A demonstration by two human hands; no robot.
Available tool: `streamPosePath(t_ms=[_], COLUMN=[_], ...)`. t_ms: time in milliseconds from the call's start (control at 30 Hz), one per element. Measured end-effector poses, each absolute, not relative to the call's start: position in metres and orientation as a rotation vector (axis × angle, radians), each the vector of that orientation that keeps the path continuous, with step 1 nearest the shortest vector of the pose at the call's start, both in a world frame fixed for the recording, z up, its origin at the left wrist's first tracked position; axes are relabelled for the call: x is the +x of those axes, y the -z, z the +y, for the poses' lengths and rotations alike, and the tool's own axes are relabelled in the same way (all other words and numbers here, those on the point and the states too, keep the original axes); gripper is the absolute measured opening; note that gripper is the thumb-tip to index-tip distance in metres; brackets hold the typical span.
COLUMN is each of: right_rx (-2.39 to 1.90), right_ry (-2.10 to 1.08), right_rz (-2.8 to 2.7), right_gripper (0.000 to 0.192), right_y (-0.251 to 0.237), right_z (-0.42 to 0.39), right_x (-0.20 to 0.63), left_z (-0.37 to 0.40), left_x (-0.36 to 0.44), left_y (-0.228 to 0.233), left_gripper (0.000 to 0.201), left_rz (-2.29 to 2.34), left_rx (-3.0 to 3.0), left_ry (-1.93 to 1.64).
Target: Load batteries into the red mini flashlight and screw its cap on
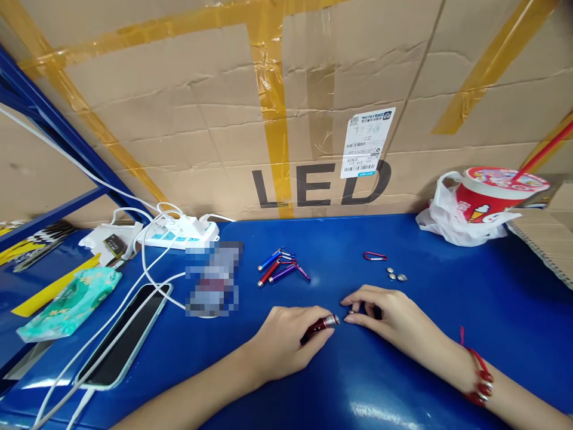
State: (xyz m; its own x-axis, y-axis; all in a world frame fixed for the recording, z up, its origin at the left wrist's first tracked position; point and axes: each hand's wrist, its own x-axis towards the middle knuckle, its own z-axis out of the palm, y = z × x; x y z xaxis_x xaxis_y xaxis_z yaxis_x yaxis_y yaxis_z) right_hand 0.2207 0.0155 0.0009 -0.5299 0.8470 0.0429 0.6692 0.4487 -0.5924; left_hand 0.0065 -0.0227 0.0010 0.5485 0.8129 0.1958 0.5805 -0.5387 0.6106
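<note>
Lying near the table's [447, 358] front edge, a small red flashlight [320, 326] is being gripped by the left hand [286, 346], its long axis pointing right toward the right hand [389, 319], whose fingers [358, 319] are pinching a small part just beside its tip.

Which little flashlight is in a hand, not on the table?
The red one, gripped in the left hand. The blue, red and purple ones lie loose together farther back.
</note>
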Motion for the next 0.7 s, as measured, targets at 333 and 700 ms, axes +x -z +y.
streamPosePath(t_ms=[333,700], right_rx=[-1.077,-0.998], right_ry=[-0.644,-0.881], right_rz=[-2.345,-1.945], right_gripper=[0.021,0.009], right_y=[0.003,-0.012], right_z=[0.01,-0.014], right_x=[0.22,0.197], left_z=[-0.015,-0.016], left_x=[0.0,0.003], left_y=[0.006,0.008], left_gripper=[0.03,0.036], left_rz=[1.172,1.038], left_rx=[2.751,2.769], left_ry=[-0.712,-0.788])
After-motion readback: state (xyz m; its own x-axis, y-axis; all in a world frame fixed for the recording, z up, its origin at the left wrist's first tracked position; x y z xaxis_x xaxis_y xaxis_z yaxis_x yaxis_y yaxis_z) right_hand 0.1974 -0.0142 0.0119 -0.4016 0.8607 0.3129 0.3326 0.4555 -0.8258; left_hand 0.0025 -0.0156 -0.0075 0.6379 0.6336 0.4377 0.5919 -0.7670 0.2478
